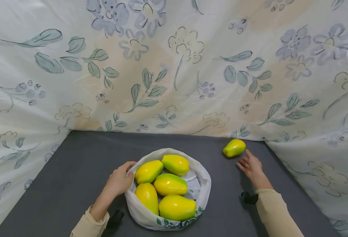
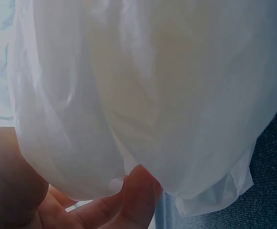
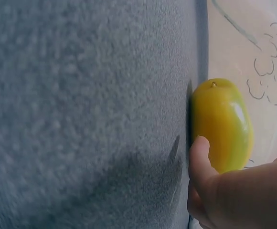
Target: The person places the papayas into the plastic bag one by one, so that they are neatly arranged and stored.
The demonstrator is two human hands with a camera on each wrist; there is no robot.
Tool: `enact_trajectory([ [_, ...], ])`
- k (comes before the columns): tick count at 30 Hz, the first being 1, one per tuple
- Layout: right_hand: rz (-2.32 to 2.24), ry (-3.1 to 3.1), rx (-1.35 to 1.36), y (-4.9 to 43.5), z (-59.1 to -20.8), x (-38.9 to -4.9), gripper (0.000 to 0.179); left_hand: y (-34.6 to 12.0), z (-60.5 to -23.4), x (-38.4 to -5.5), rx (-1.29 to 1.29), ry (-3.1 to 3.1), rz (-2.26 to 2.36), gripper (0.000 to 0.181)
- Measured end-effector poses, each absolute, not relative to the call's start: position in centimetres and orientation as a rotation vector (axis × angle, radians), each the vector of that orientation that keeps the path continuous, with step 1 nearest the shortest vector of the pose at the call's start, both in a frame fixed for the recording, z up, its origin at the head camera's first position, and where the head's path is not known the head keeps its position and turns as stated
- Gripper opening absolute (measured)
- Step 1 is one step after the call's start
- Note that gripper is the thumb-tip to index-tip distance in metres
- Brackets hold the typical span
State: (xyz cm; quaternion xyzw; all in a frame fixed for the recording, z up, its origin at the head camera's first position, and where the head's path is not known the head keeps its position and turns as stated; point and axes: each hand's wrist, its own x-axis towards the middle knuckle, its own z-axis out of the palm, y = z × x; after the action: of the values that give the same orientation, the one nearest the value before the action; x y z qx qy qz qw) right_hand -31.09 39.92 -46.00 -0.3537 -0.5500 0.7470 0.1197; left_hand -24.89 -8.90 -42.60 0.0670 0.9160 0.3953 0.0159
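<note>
A white plastic bag [image 1: 204, 184] with a rolled-open mouth and green leaf prints stands on the dark surface, holding several yellow-green papayas [image 1: 171, 184]. My left hand [image 1: 120, 179] pinches the bag's left rim. In the left wrist view the fingers [image 2: 138, 195] meet at the white plastic [image 2: 176, 95], and the fruit inside is hidden. One more papaya [image 1: 234, 148] lies alone at the back right. Just in front of it is my right hand [image 1: 251, 167], fingers spread and holding nothing. In the right wrist view the thumb [image 3: 203, 160] overlaps that papaya [image 3: 223, 125]; contact is unclear.
Dark grey fabric [image 1: 82, 164] covers the work surface. Floral cloth walls [image 1: 174, 98] rise at the back and both sides, and the lone papaya lies close to the back one. Black wrist devices [image 1: 249, 197] sit under both forearms.
</note>
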Motion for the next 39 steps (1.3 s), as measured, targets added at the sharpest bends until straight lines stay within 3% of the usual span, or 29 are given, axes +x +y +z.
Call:
enact_trajectory([
  [7, 2.186, -1.645, -1.042, 43.3, -49.2, -33.3, 0.083, -8.8, -42.6, -25.0, 0.211, 2.853, 1.219, 0.039],
  [18, 2.187, -1.689, -0.997, 40.5, -44.5, -32.4, 0.081, -8.7, -42.2, -25.9, 0.247, 2.849, 1.203, 0.041],
  [39, 2.119, -1.75, -1.061, 39.6, -44.3, -32.9, 0.083, -9.7, -43.0, -25.9, 0.273, 2.815, 1.162, 0.042],
])
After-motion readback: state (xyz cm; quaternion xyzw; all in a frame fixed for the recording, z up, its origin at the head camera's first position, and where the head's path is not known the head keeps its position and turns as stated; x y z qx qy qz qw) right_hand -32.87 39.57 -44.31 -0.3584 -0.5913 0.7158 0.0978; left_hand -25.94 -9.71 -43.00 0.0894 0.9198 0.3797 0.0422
